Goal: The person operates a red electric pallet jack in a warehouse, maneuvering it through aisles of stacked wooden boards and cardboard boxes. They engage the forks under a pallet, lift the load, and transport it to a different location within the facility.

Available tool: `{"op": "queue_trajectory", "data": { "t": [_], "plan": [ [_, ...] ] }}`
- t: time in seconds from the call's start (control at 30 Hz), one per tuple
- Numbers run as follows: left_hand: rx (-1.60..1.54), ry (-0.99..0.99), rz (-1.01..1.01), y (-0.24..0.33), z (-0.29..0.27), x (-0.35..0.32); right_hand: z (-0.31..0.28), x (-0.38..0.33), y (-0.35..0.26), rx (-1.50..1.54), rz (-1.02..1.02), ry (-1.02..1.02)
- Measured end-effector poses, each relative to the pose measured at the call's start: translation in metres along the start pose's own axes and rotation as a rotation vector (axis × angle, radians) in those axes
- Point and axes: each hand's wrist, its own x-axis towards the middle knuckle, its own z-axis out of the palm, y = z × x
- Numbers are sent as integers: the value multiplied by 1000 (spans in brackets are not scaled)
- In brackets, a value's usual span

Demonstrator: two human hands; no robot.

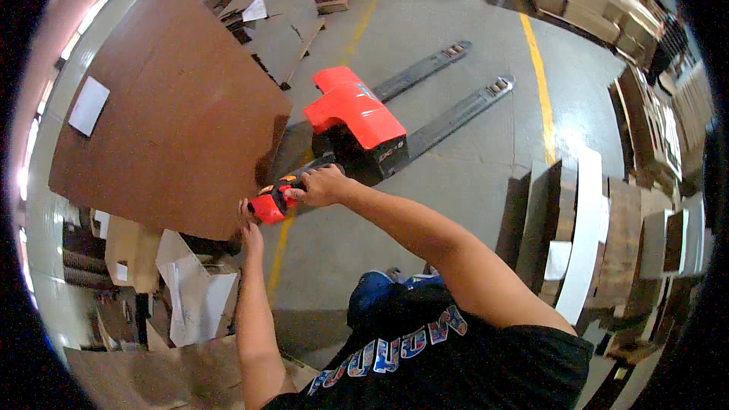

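Light-coloured characters mark the dark lower panel [366, 158] of the red electric pallet truck [355, 106], which stands ahead of the person on the grey floor [463, 175] with its forks [452, 122] toward the upper right; multicoloured letters cross the black T-shirt [486, 368], and a white paper [89, 106] lies on the large brown cardboard [178, 91]. The right hand [322, 184], its elbow bent outward, is clamped on the right side of the control handle [267, 209]. The left hand [250, 226], with arm nearly straight, touches the left side, but I cannot tell whether its fingers close.
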Motion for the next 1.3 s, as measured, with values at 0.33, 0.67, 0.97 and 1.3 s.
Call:
{"op": "queue_trajectory", "data": {
  "t": [0.33, 0.67, 0.97, 1.3],
  "plan": [
    [-229, -92, -38, 66, 35, 35, -85, 11, 8, 403, 144, -466],
    [270, -311, 540, 143, 52, 150, -121, 94, 39, 585, 281, -495],
    [19, -374, 426, 141, 80, 221, -143, 136, 59, 562, 233, -404],
    [-169, -462, 126, 149, 97, 281, -189, 176, 59, 766, 200, -412]
  ]
}}
